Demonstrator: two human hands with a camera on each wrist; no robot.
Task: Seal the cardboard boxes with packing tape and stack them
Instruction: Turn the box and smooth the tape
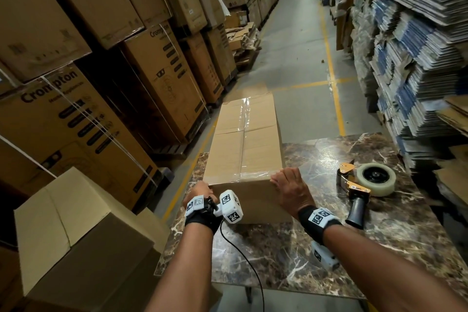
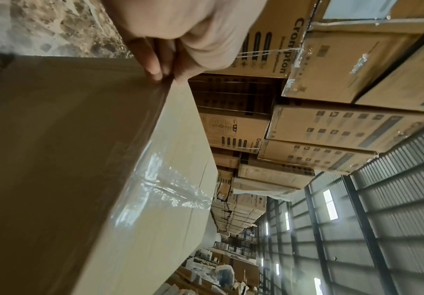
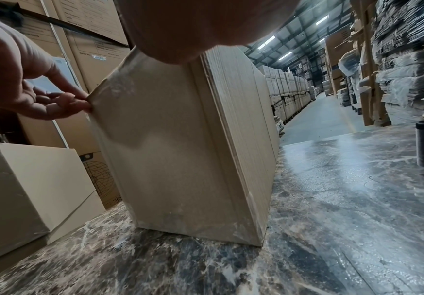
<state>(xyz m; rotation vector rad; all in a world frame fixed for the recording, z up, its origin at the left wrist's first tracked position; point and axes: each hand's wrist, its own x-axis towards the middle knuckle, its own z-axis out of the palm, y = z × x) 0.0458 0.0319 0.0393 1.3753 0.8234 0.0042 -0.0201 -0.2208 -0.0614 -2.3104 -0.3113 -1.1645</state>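
A long plain cardboard box (image 1: 243, 149) lies lengthwise on the marble table (image 1: 354, 248). Clear tape (image 1: 244, 119) runs along its top seam, and another strip wraps its near top edge. My left hand (image 1: 202, 189) is at the near left corner. In the left wrist view its fingertips (image 2: 155, 74) pinch the taped corner edge of the box (image 2: 79, 159). My right hand (image 1: 286, 182) is at the near right corner with fingers curled over the top edge. The right wrist view shows the box (image 3: 167, 149) end-on, with my left hand (image 3: 54, 99) touching its far edge.
A tape dispenser (image 1: 364, 185) with a clear roll lies on the table right of the box. Plain closed boxes (image 1: 76, 235) stand stacked just left of the table. Tall printed cartons line the left side, flattened cardboard stacks (image 1: 417, 58) the right. An aisle runs ahead.
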